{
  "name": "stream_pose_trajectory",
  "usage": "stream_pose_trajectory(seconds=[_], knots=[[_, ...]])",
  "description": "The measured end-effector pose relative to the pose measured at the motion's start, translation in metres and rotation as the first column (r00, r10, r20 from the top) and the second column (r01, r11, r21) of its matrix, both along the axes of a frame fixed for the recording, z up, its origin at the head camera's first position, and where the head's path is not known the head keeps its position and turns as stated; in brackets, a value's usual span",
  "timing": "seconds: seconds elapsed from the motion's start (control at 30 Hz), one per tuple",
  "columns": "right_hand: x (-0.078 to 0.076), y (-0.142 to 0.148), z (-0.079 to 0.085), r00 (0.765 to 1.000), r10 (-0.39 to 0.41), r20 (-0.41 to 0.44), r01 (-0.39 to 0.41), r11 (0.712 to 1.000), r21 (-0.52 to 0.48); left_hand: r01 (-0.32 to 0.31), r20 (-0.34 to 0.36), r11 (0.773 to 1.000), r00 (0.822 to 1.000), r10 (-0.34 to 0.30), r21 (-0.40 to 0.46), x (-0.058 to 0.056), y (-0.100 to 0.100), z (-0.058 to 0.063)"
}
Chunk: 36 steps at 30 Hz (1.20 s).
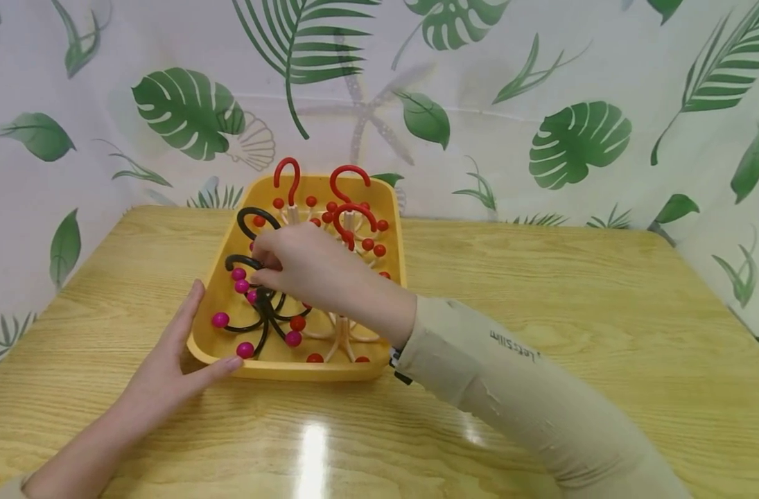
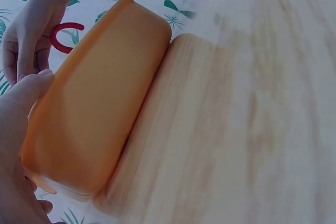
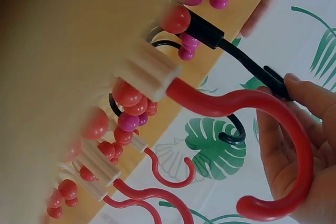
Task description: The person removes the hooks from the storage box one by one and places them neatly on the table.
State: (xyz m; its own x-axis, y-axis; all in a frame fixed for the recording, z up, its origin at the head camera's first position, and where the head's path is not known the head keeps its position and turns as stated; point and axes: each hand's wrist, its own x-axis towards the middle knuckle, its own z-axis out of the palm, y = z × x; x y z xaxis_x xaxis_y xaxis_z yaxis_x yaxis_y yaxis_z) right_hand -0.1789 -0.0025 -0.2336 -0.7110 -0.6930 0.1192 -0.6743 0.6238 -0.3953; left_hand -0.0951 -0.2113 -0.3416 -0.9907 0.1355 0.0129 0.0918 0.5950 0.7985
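Observation:
A yellow tray [image 1: 304,371] holds several claw-shaped scalp massagers with hook handles and ball tips. In the head view, my right hand [image 1: 317,260] reaches over its left half. The right wrist view shows my right thumb and fingers [image 3: 302,90] pinching the hook of a black massager [image 3: 244,59] with pink balls. A second black hook [image 3: 233,139] stands close to that hand. My left hand [image 1: 173,353] touches the tray's near left corner, its thumb [image 2: 35,85] on the rim and its straight index finger along the left side.
Massagers with red hooks [image 1: 351,173] and red balls fill the tray's right and back. The tray stands on a wood-grain table [image 1: 541,333]. Behind it hangs a leaf-patterned backdrop [image 1: 479,90]. A dark device [image 1: 400,367] sits at the right wrist.

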Motion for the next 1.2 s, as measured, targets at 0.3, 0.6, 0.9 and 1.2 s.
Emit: stream_pose_trajectory(seconds=[0.3, 0.6, 0.9, 1.2], knots=[[0.001, 0.003, -0.001, 0.997, 0.003, -0.079, -0.002, 1.000, 0.008, 0.003, -0.003, 1.000, 1.000, -0.003, 0.009, 0.000, -0.001, 0.000], [0.005, 0.008, 0.008, 0.995, -0.005, -0.095, -0.001, 0.998, -0.068, 0.009, -0.011, 1.000, 1.000, -0.008, 0.019, 0.000, -0.001, 0.000], [0.011, 0.011, 0.020, 0.994, -0.006, -0.111, -0.012, 0.987, -0.160, 0.008, -0.008, 1.000, 1.000, -0.008, 0.021, 0.000, -0.001, 0.000], [0.020, 0.020, 0.044, 0.988, -0.017, -0.156, -0.023, 0.967, -0.253, 0.011, -0.016, 1.000, 1.000, -0.011, 0.027, 0.001, -0.001, 0.000]])
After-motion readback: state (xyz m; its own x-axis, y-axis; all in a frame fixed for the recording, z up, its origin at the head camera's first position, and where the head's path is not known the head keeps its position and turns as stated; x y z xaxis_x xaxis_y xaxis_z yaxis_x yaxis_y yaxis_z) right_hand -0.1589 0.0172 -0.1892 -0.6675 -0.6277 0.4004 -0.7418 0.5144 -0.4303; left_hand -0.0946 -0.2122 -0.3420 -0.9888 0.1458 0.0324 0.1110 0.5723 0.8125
